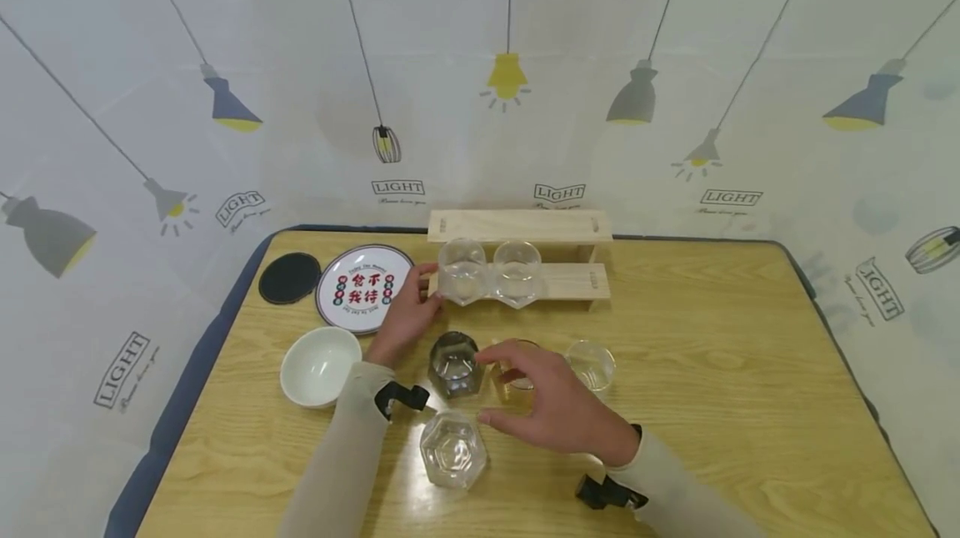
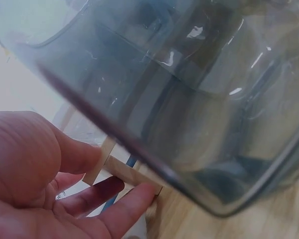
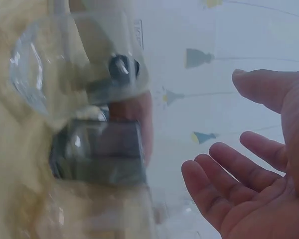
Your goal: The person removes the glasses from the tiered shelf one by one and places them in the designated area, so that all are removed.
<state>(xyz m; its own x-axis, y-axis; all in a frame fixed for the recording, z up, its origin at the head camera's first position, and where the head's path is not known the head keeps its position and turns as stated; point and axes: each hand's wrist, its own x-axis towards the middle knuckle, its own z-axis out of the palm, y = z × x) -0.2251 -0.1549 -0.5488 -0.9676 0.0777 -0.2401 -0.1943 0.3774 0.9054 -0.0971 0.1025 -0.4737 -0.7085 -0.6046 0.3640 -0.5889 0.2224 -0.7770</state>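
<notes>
At the left end of a two-step wooden rack point(image 1: 570, 281), my left hand point(image 1: 407, 314) pinches the lower step between thumb and fingers. Two clear glasses point(image 1: 462, 278) stand side by side on that step. My right hand point(image 1: 553, 409) hovers over the table, thumb and fingers spread, holding nothing. Beneath and beside it are a dark grey glass point(image 1: 450, 378), an amber glass point(image 1: 516, 394) partly hidden by the fingers, and a clear glass point(image 1: 592, 367). Nearer the front stands a clear hexagonal glass point(image 1: 453, 453). The grey glass point(image 2: 189, 114) looms large in the left wrist view.
A white bowl point(image 1: 318, 367) sits left of my left forearm. Behind it lie a white plate with red lettering point(image 1: 360, 313) and a round black coaster point(image 1: 289, 278). The wooden table point(image 1: 712, 371) ends at a lamp-patterned wall covering point(image 1: 450, 87).
</notes>
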